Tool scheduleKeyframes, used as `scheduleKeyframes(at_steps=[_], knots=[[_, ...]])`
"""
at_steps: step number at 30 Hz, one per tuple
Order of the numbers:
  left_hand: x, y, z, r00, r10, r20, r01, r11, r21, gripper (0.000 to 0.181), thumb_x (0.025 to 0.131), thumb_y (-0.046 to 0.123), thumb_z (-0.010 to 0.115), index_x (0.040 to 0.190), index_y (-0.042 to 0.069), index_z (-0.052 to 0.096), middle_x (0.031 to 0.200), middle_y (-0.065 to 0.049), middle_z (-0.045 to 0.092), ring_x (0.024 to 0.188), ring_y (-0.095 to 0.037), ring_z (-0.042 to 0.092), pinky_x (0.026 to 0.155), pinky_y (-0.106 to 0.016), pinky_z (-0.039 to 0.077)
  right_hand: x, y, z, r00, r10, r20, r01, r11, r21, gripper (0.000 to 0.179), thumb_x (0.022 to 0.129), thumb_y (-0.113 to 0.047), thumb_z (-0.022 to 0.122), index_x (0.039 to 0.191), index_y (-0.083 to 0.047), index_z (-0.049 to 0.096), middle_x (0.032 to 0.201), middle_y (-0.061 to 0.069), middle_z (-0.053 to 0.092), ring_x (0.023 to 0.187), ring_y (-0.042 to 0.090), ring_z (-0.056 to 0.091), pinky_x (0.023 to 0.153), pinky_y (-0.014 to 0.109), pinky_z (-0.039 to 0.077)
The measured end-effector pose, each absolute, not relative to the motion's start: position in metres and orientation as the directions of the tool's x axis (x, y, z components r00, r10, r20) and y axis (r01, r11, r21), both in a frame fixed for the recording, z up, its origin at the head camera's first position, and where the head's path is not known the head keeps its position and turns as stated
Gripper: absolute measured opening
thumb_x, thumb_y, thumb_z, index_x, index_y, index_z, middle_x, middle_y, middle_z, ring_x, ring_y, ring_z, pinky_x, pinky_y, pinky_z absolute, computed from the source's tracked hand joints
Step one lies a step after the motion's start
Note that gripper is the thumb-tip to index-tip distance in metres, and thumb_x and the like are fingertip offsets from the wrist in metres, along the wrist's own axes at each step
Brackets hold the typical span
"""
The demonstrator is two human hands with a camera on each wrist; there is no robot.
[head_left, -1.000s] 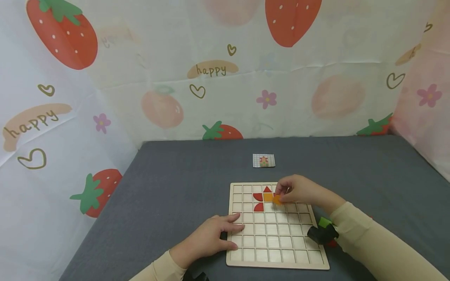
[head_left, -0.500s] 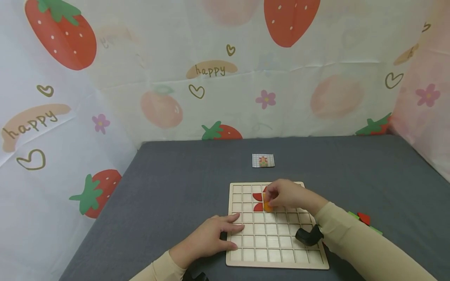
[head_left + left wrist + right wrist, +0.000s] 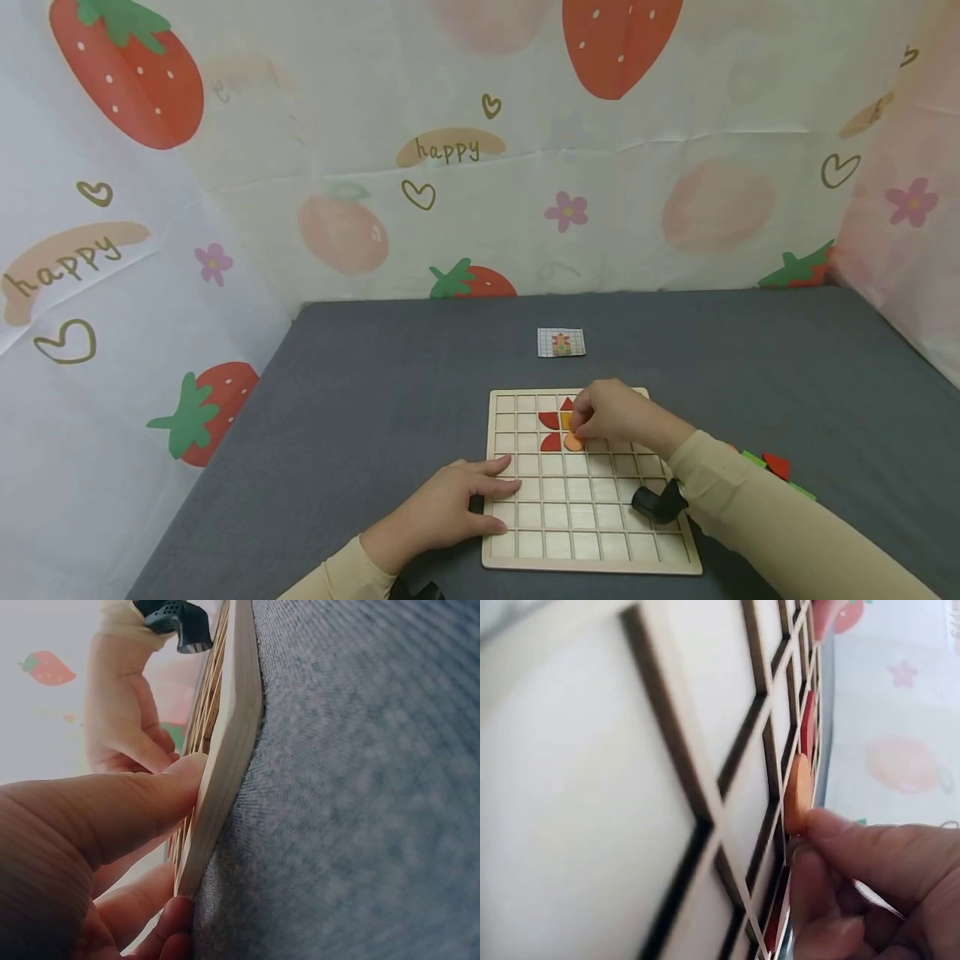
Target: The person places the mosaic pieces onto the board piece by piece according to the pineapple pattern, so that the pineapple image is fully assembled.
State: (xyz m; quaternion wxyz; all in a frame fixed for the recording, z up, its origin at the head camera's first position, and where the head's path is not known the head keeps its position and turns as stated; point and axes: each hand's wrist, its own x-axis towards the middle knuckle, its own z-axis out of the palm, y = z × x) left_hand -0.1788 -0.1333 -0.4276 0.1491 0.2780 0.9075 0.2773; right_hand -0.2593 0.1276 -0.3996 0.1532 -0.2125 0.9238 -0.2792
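My right hand (image 3: 626, 411) pinches the edge of a round orange piece (image 3: 573, 442) with thumb and forefinger, as the right wrist view also shows. The piece sits in a cell of the wooden grid board (image 3: 555, 513). Left of it lies a red curved piece (image 3: 551, 443), with another red curved piece (image 3: 549, 421) above that. An orange square (image 3: 566, 422) and a red triangle (image 3: 567, 404) stand farther up, the square partly behind my fingers. My left hand (image 3: 442, 508) rests on the board's left edge, fingers stretched over the rim and thumb (image 3: 161, 796) touching its top.
A small printed card (image 3: 561, 342) lies behind the board on the grey cloth (image 3: 390, 375). Right of the board, partly behind my sleeve, are loose green (image 3: 754, 459) and red pieces (image 3: 777, 466). A black wrist camera (image 3: 658, 505) hangs over the board's right side.
My right hand has carried the round orange piece leftward to the cell beneath the orange square, then shifted slightly right, showing more of it. My left hand has stayed put.
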Motion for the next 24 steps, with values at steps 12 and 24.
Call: scheduleKeyframes(at_steps=[12,24], knots=[[-0.178,-0.133,-0.425,-0.798,0.589,-0.126,0.411,0.686,0.6,0.049,0.076,0.034,0.073,0.123,0.029,0.059,0.14,0.008,0.041,0.121,-0.021,0.044,0.092,-0.034,0.038,-0.259,0.132,-0.399,-0.853,-0.495,-0.166,-0.315,0.742,-0.592,0.015,0.076,-0.01,0.072,0.068,-0.015,0.061,0.068,-0.006,0.057,0.066,0.013,0.049,0.061,0.029,0.041],[-0.178,-0.132,-0.427,-0.803,0.582,-0.125,0.409,0.692,0.594,0.05,0.075,0.034,0.074,0.122,0.03,0.059,0.14,0.009,0.04,0.121,-0.02,0.044,0.092,-0.032,0.038,-0.259,0.192,-0.373,-0.884,-0.436,-0.167,-0.253,0.747,-0.615,0.006,0.083,-0.017,0.066,0.086,-0.012,0.065,0.08,-0.002,0.059,0.073,0.016,0.052,0.063,0.031,0.043]])
